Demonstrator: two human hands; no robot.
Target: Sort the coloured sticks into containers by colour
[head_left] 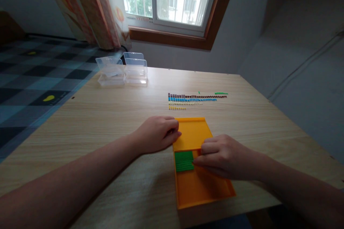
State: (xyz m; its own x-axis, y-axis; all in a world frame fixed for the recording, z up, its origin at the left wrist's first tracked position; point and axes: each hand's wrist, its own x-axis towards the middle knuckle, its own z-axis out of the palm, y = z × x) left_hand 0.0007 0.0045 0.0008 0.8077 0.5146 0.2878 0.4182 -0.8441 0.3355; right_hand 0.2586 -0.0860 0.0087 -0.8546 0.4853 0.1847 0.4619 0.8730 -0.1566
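An orange box [200,189] lies on the wooden table near its front edge, with its orange sliding lid [192,132] pushed partly back. A block of green pieces [184,161] shows in the uncovered part. My left hand [157,134] rests curled against the lid's left edge. The lid's near edge sits under my right hand [224,155], whose fingers are bent and touch the green pieces. Beyond the box lie rows of small pieces [195,99] in brown, blue, yellow and green.
Clear plastic containers [122,69] stand at the table's far left, below a window with a curtain. A checkered floor lies left of the table [102,121]. A grey wall runs along the right side.
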